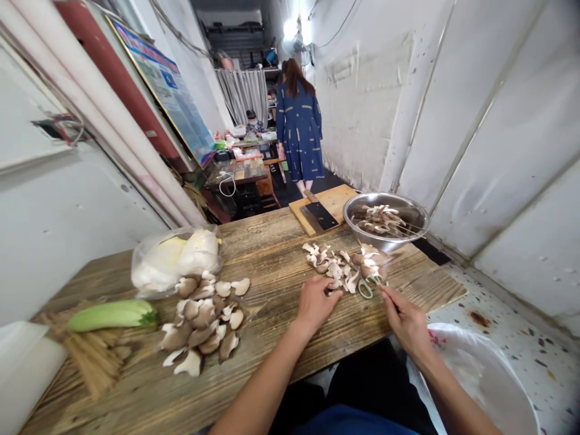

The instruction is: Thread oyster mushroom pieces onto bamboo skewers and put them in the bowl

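Over the table (272, 260), the left hand (315, 302) curls its fingers at the mushroom pieces (335, 270), the right hand (408, 320) draws its fingers narrow beside the scissors (360, 290); whether either grips anything I cannot tell. The pieces lie between hands and bowl (385, 243), probably for easy reach.

the mushrooms (335, 270) are showing grey-brown and white, the scissor handles (360, 286) are showing pale green, the squash (106, 316) is looking light green, the bowl (385, 244) is gleaming silver, and the dress (299, 139) is carrying yellowish dashes on blue.
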Demonstrator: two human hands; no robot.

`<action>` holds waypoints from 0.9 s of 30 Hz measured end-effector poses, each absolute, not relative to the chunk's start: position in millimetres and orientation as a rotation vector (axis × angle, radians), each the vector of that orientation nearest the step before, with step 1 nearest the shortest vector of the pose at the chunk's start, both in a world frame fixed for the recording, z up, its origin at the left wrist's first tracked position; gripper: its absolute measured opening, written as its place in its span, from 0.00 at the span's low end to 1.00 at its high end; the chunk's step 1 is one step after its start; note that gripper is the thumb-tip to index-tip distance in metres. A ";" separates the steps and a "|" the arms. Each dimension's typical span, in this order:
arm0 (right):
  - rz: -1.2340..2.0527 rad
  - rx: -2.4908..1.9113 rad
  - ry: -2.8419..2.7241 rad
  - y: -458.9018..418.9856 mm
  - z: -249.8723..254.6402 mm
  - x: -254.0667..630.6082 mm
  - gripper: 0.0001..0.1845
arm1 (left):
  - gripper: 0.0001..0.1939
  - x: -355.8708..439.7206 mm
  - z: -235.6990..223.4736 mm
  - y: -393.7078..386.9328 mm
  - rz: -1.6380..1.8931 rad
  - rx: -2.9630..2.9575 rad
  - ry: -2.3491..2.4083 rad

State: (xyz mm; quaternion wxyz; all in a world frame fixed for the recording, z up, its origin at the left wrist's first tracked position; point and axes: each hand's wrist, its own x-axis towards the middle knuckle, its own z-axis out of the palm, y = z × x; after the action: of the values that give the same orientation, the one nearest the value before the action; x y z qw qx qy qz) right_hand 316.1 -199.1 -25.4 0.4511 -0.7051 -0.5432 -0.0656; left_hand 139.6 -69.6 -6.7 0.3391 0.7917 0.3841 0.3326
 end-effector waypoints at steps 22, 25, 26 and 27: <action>0.116 -1.505 -1.853 -175.7 -26.5 260.4 0.17 | 0.16 63.0 3.7 -20.4 1.011 0.918 0.931; 0.123 -1.485 -1.936 -165.0 -28.3 252.1 0.17 | 0.18 47.1 0.1 -13.4 0.972 0.846 0.899; 0.118 -1.489 -1.956 -162.0 -28.6 250.3 0.17 | 0.18 44.9 -0.9 -11.8 0.957 0.827 0.881; 0.113 -1.498 -1.971 -159.5 -28.8 248.8 0.17 | 0.18 43.9 -1.8 -10.6 0.957 0.808 0.869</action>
State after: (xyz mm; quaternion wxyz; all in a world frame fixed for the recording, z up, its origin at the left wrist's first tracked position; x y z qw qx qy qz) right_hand 248.8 -159.5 -28.8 0.3258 -0.5715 -0.7519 0.0431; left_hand 43.9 -10.6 -1.8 0.7232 0.3661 0.3937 0.4336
